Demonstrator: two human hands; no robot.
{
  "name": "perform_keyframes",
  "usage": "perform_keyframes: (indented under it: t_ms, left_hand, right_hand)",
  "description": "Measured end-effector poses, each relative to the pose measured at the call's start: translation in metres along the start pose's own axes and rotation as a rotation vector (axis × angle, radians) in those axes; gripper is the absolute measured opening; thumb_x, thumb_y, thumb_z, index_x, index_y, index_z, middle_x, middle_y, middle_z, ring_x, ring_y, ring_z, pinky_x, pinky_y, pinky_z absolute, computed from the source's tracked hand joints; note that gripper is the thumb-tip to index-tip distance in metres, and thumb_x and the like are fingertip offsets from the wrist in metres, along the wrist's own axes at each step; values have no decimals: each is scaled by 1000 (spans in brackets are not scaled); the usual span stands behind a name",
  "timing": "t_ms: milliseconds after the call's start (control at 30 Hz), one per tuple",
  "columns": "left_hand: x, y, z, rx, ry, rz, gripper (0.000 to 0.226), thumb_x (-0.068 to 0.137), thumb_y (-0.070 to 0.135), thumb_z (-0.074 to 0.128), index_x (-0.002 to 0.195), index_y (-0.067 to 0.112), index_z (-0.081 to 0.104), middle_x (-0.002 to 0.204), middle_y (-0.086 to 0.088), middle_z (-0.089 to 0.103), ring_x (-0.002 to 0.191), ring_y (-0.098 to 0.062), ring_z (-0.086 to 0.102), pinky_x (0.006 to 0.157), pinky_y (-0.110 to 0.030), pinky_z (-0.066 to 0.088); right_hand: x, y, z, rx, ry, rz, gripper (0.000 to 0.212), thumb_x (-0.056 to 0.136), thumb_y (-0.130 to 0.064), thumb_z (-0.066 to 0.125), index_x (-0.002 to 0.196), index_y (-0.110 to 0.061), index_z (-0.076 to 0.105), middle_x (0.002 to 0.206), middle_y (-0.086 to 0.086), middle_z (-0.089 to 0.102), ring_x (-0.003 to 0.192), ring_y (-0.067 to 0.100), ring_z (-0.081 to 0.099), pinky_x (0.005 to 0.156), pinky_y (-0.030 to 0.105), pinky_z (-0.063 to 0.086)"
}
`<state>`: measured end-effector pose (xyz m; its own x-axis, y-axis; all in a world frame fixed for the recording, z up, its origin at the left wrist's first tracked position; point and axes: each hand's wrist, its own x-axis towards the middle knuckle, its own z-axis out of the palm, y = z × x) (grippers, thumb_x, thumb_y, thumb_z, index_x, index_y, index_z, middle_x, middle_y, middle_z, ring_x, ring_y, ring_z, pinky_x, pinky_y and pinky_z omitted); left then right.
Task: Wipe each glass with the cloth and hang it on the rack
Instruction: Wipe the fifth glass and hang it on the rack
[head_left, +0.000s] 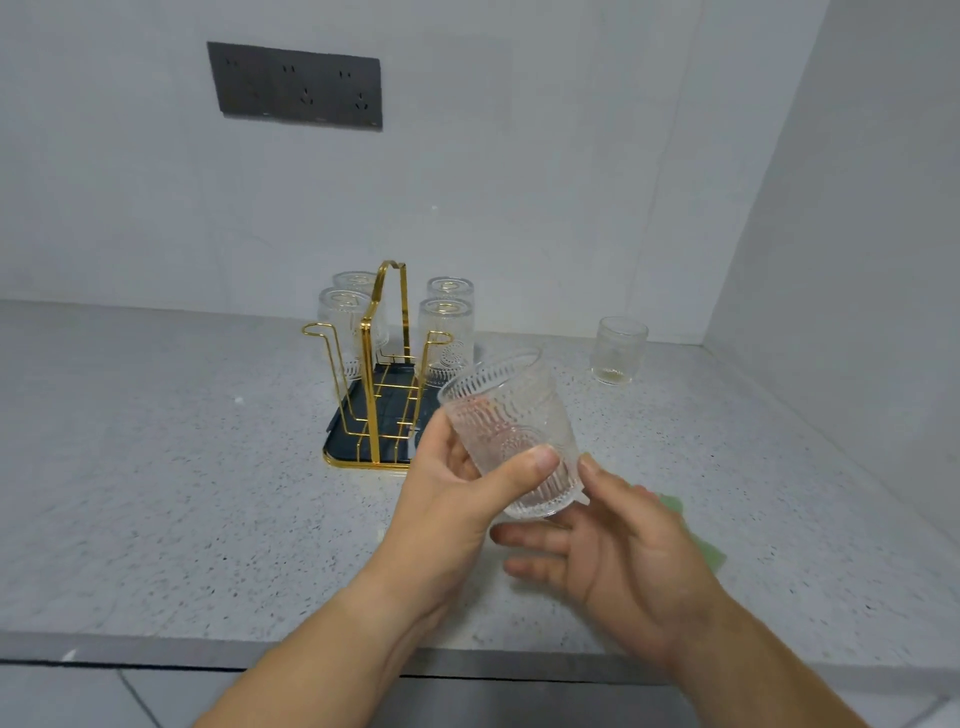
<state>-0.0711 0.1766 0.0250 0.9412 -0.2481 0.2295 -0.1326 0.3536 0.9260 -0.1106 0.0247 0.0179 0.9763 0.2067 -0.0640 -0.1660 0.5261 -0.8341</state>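
Left hand (447, 501) grips ribbed clear glass tumbler (511, 431) | right hand (615, 548) spread open under its base, pale green cloth (709, 556) lying below | seemingly the hanging step | next: invert onto free peg of gold wire rack (370, 364)

Back wall (519, 156): pale grey, smooth, plain; spans the far side.
Right wall (872, 208): same pale grey; meets the back wall in a vertical corner, far right.
Socket panel (295, 85): dark grey rectangle on the back wall, upper left; three outlet sets in a row.
Countertop (156, 467): light grey speckled stone, running to both walls.
Counter edge (156, 649): darker grey band along the near side.
Floor (62, 696): grey tiles, thin joints, below the near edge.
Light: soft, even; faint shadows.
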Motion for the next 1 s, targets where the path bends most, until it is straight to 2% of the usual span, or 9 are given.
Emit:
perform_keyframes:
  t_ms: [167, 233, 333, 400, 500, 700, 833, 900, 1000]
  left_hand:
    - [6, 26, -21, -26, -23, 68, 64, 69, 17, 90, 127, 10, 63, 120, -12, 76, 113, -26, 73, 90, -29, 59]
    - [12, 38, -30, -10, -47, 111, 62, 73, 10, 87, 130, 8, 61, 121, -15, 75, 113, -28, 73, 91, -34, 60]
    - [24, 53, -45, -9, -20, 146, 94, 63, 21, 90, 146, 17, 45, 126, -9, 74, 118, -25, 71, 98, -38, 58]
    - [34, 70, -59, 26, 30, 177, 110, 55, 28, 91, 151, 28, 35, 132, -5, 71, 118, -18, 71, 98, -32, 57]
    - [50, 97, -85, 224, 81, 269, 116, 52, 39, 93, 149, 41, 30, 145, -2, 54, 129, -16, 63, 112, -42, 50]
    - [85, 137, -129, 620, 119, 417, 102, 68, 51, 93, 150, 39, 35, 141, 13, 54, 131, -5, 53, 114, -38, 46]
    - [103, 148, -148, 784, 73, 404, 79, 75, 42, 90, 142, 29, 52, 125, 15, 62, 117, 6, 57, 93, -10, 50]
    - [110, 145, -157, 788, 61, 380, 70, 76, 40, 90, 137, 24, 60, 123, 13, 67, 114, 4, 61, 93, -9, 49]
    - [115, 134, -169, 770, 60, 345, 64, 77, 42, 89, 133, 22, 65, 122, 12, 71, 114, -1, 65, 94, -10, 48]
  right_hand:
    - [19, 0, 35, 165, -190, -106, 59, 93, -42, 62, 143, -12, 56, 147, 20, 56, 133, 38, 55, 107, 47, 43]
    - [27, -5, 50, 104, -145, -187, 59, 91, -41, 62, 140, -10, 58, 142, 19, 61, 131, 36, 57, 103, 44, 48]
    - [40, -24, 70, -39, -70, -285, 77, 78, -42, 79, 141, -3, 54, 137, 19, 65, 117, 31, 65, 84, 35, 58]
    - [52, -40, 82, -175, 11, -345, 59, 81, -37, 74, 128, -3, 62, 121, 13, 73, 97, 21, 71, 73, 29, 57]
    - [75, -69, 102, -432, 70, -444, 31, 84, -34, 70, 109, -15, 66, 100, 5, 76, 82, 15, 71, 66, 27, 55]
    - [131, -106, 144, -980, 98, -510, 46, 81, -46, 73, 120, -23, 68, 106, 12, 72, 92, 26, 73, 80, 39, 62]
    - [159, -114, 167, -1268, 77, -521, 48, 90, -45, 72, 132, -24, 61, 99, 10, 68, 85, 22, 68, 74, 33, 55]
    - [169, -114, 175, -1360, 61, -533, 52, 89, -47, 72, 134, -27, 60, 103, 9, 69, 89, 22, 68, 79, 37, 55]
    - [180, -111, 182, -1489, 31, -536, 56, 87, -50, 73, 137, -28, 60, 97, -5, 64, 87, 11, 62, 73, 26, 47]
